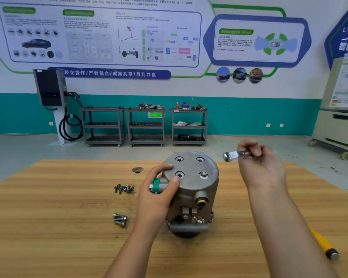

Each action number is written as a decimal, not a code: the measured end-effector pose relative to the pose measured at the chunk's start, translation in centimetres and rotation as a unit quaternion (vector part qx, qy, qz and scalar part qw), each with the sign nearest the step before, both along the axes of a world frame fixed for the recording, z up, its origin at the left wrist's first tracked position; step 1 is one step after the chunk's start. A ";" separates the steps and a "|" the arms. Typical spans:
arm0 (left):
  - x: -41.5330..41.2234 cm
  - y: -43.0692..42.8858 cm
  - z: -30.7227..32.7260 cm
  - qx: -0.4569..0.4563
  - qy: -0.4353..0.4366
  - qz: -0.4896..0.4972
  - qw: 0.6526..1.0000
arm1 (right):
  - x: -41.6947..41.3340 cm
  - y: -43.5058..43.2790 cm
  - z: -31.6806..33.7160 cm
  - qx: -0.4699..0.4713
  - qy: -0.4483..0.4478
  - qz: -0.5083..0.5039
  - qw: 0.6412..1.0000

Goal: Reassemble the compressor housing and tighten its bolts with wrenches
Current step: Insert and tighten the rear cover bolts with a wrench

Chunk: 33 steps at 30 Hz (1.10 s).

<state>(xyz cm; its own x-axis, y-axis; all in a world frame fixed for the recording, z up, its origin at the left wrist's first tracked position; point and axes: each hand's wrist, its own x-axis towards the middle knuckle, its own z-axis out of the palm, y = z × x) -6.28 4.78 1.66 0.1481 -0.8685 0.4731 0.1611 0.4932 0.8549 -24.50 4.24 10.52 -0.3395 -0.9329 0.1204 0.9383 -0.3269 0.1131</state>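
**A:** Head view: what is hard to make out?

**B:** The wrench point(237, 154) is blurred. Its shaft disappears into the right hand point(259, 163), so only the shiny head and a short dark stretch show. A yellow-handled tool point(323, 245) lies on the table point(48, 227), its far part hidden behind the right forearm. The dark base of the compressor housing point(191, 189) is in shadow.

**A:** Where is the housing relative to the hands?

**B:** It is under the left hand point(159, 195), whose fingers curl round its near-left flank at the green-capped port point(156, 186) while the thumb lies on the top face. The right hand is up and to the right of it, apart from it, with its fingers closed round the wrench.

**A:** Which way do things point?

**B:** The housing stands upright on the table, long axis vertical, flat end face up. That face has four holes. The one nearest the right hand holds a seated bolt point(203, 174), and the other three are open. The wrench lies roughly level, its head pointing left toward the housing.

**A:** Anything loose?

**B:** Two clusters of bolts lie on the table left of the left hand: the far bolts point(124, 188) and the near bolts point(120, 219).
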 end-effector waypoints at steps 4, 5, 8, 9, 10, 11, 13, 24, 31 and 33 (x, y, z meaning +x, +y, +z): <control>-0.9 0.4 -0.4 -0.009 -0.007 0.014 1.000 | -0.5 0.2 -0.6 0.041 0.055 -0.027 0.997; -1.0 0.4 -0.5 -0.004 -0.014 0.017 1.000 | -0.5 0.3 -1.6 0.060 0.062 -0.023 0.996; -1.2 0.6 -0.5 0.005 -0.038 0.026 0.999 | -0.8 0.1 -5.8 0.109 0.051 0.013 0.993; -1.2 0.6 -0.5 0.006 -0.053 0.027 0.998 | -0.9 -0.1 -7.5 0.126 0.047 0.023 0.991; -1.2 0.7 -0.5 0.004 -0.062 0.019 0.998 | -1.0 -0.2 -9.3 0.144 0.048 0.030 0.988; -1.1 0.8 -0.5 0.000 -0.065 0.003 0.998 | -0.9 -0.3 -11.1 0.158 0.053 0.036 0.985; -0.8 0.9 -0.5 -0.006 -0.068 -0.024 0.997 | -0.5 -0.4 -14.1 0.171 0.062 0.055 0.982; 4.6 0.5 -5.1 0.012 -0.217 0.112 0.970 | 0.3 -0.6 -17.1 0.129 0.068 0.127 0.981; 10.7 -1.9 -8.5 0.179 -0.590 0.267 0.741 | 0.2 -0.6 -17.3 0.153 0.062 0.129 0.978; 11.0 -1.9 -8.7 0.180 -0.629 0.245 0.716 | 0.2 -0.6 -17.3 0.165 0.062 0.121 0.977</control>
<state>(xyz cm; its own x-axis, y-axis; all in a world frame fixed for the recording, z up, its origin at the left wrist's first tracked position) 4.74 2.92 -7.07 0.1304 -0.9574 0.2575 -0.9642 -0.0620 0.2577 -24.34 3.66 -6.75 -0.1052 -0.9790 -0.1748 0.9925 -0.0924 -0.0798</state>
